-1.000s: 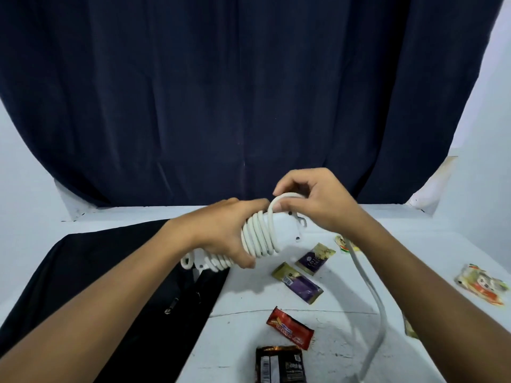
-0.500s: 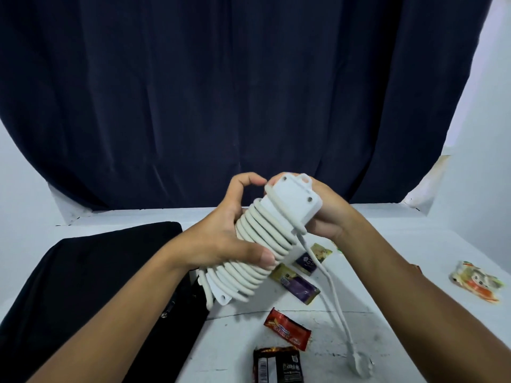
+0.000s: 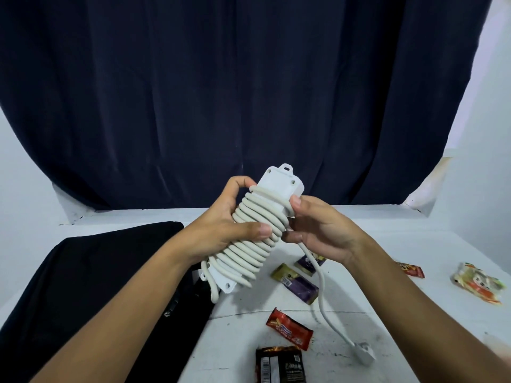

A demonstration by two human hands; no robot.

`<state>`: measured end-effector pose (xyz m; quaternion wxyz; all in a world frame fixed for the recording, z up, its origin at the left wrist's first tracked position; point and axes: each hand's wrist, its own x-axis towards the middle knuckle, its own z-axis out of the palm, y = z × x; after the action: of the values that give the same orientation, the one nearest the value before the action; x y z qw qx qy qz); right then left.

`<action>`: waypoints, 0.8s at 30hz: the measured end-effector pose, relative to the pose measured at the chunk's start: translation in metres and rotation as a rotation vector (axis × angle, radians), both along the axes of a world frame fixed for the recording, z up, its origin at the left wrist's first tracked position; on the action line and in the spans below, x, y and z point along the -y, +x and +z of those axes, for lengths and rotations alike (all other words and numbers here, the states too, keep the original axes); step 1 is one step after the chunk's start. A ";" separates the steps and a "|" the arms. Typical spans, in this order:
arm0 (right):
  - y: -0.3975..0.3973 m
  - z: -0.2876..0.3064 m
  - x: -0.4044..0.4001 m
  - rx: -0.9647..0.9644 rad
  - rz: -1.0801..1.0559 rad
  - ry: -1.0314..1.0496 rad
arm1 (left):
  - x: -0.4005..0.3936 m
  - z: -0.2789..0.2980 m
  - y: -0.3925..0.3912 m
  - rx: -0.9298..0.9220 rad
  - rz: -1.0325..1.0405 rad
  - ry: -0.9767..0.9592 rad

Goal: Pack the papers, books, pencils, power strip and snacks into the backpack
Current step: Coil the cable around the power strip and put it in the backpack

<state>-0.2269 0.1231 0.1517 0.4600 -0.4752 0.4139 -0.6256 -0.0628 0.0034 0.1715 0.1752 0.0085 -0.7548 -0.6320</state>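
Compared with half a second ago, the white power strip (image 3: 272, 214) sits a little more upright at the centre of the frame, its upper end with the hanging tab now standing clear of both hands. The left hand (image 3: 221, 225) grips the coiled middle as before, thumb laid across the loops. The right hand (image 3: 318, 230), which earlier cupped the strip's top end from behind, has dropped lower and now holds the cord (image 3: 320, 288) where it leaves the coil, thumb pressed against the strip's side. The free length of cord hangs down toward the lower right, and its plug (image 3: 365, 352) lies on the table, a bit further right than before.

The white table (image 3: 387, 244) carries scattered snacks: two purple-and-gold bars (image 3: 297, 283) just below the hands, a red bar (image 3: 289, 328) and a dark wrapper (image 3: 280, 364) at the bottom centre, a small red packet (image 3: 410, 269) and a pale multicoloured packet (image 3: 478, 281) at the right edge. The black backpack (image 3: 96, 286) lies flat over the lower left of the frame, reaching under the left forearm. A dark blue curtain (image 3: 249, 92) fills the upper frame, with white wall (image 3: 484, 161) either side.
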 end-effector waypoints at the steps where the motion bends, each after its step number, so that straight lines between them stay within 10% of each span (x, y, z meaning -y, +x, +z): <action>1: 0.000 0.001 -0.001 -0.009 -0.015 0.003 | 0.002 -0.002 0.000 0.009 0.017 -0.007; 24: 0.035 -0.004 -0.005 -0.655 -0.523 0.248 | 0.025 -0.025 0.005 0.081 0.256 -0.181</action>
<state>-0.1922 0.1286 0.1472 0.1840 -0.4689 0.7164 -0.4828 -0.0578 -0.0214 0.1466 0.2237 0.1141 -0.8079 -0.5332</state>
